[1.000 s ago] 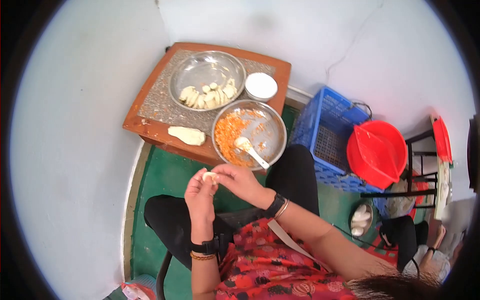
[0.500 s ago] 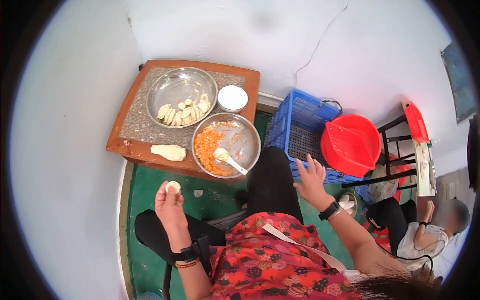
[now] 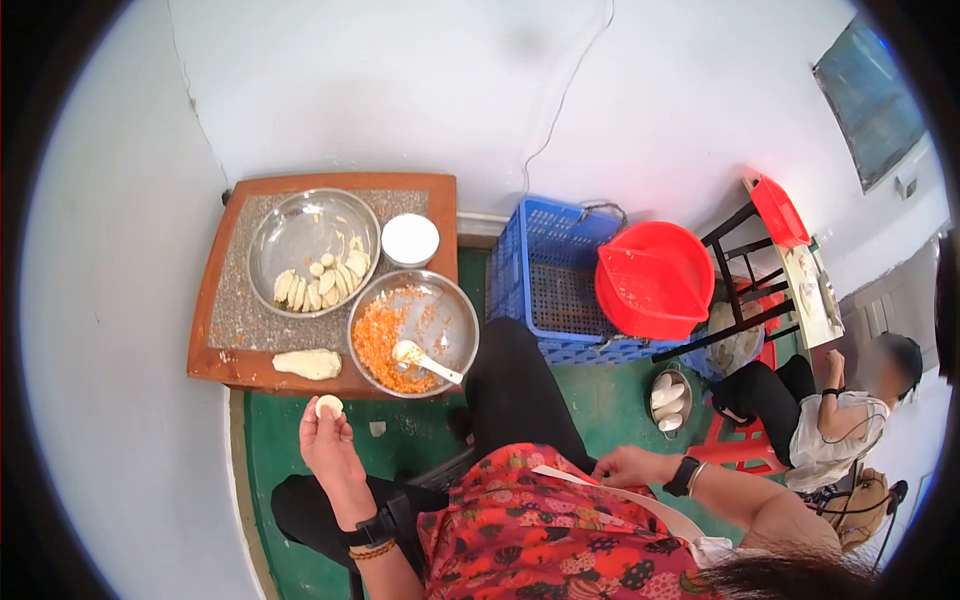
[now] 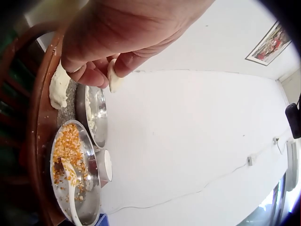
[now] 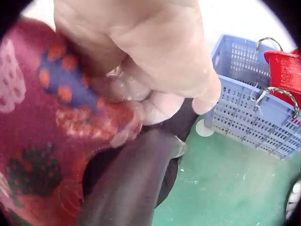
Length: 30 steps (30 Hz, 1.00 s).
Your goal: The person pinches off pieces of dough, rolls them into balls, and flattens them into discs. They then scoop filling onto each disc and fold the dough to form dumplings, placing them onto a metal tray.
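Observation:
My left hand point(image 3: 332, 452) pinches a small round piece of dough point(image 3: 329, 405) between thumb and fingers, in front of the table. In the left wrist view this dough piece point(image 4: 114, 77) appears edge-on. My right hand point(image 3: 632, 466) is at my lap, its fingers curled on the edge of the red patterned apron point(image 5: 61, 136). Closest to the left hand on the table are a long lump of dough point(image 3: 308, 364) and a steel bowl point(image 3: 462, 335) of chopped orange filling point(image 3: 378, 345), with a white spoon point(image 3: 430, 361) in it.
A steel basin point(image 3: 290, 225) with folded dumplings point(image 3: 318, 290) and a white-topped bowl point(image 3: 410, 240) stand on the wooden table point(image 3: 205, 345). To the right are a blue crate point(image 3: 535, 260), red basins point(image 3: 655, 280) and a seated person point(image 3: 840, 430).
My right hand has let go of the dough piece, swung right and come down to the apron. The left hand keeps the dough piece. The head view has turned right.

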Tool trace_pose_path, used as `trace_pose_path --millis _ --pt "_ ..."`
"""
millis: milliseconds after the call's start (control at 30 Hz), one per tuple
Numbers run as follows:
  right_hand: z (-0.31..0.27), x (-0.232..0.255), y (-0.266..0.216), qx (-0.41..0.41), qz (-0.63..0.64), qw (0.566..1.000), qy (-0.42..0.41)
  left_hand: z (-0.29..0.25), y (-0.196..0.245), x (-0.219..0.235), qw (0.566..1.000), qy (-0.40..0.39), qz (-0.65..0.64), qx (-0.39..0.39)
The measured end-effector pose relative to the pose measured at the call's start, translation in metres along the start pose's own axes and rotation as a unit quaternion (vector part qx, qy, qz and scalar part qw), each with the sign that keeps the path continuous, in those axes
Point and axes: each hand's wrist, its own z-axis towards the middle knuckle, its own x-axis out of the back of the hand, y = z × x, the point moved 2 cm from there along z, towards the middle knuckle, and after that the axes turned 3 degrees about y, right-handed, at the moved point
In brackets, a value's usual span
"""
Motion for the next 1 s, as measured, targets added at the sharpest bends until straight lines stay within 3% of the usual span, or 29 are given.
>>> trace_pose_path --millis 33,133,233,333,367,467,1000 --pt "-0.003 0.006 -0.005 0.009 0.040 0.999 -0.036 0.002 0.000 0.002 1.000 -0.005 -0.001 0.001" --pt "0.002 -0.002 0.010 -0.117 0.051 0.990 0.060 0.002 0.003 0.004 1.000 -0.005 -0.012 0.006" --pt "-0.001 -0.002 0.003 -0.072 -0.140 0.987 0.024 0.004 0.005 0.002 0.999 0.010 -0.028 0.011" --pt "0.008 -0.009 0.022 0.022 -0.094 0.995 -0.035 0.008 0.004 0.007 0.999 0.018 -0.039 0.024" --pt "0.019 -0.016 0.048 -0.012 0.029 0.993 -0.116 0.009 0.004 0.009 0.999 0.013 -0.043 0.023" --pt "0.023 -0.020 0.071 0.040 0.113 0.986 -0.117 0.007 0.009 0.008 0.998 0.007 -0.050 0.027" --pt "0.023 0.008 0.017 0.078 0.067 0.991 -0.087 0.017 0.007 0.010 0.995 0.023 -0.079 0.057"
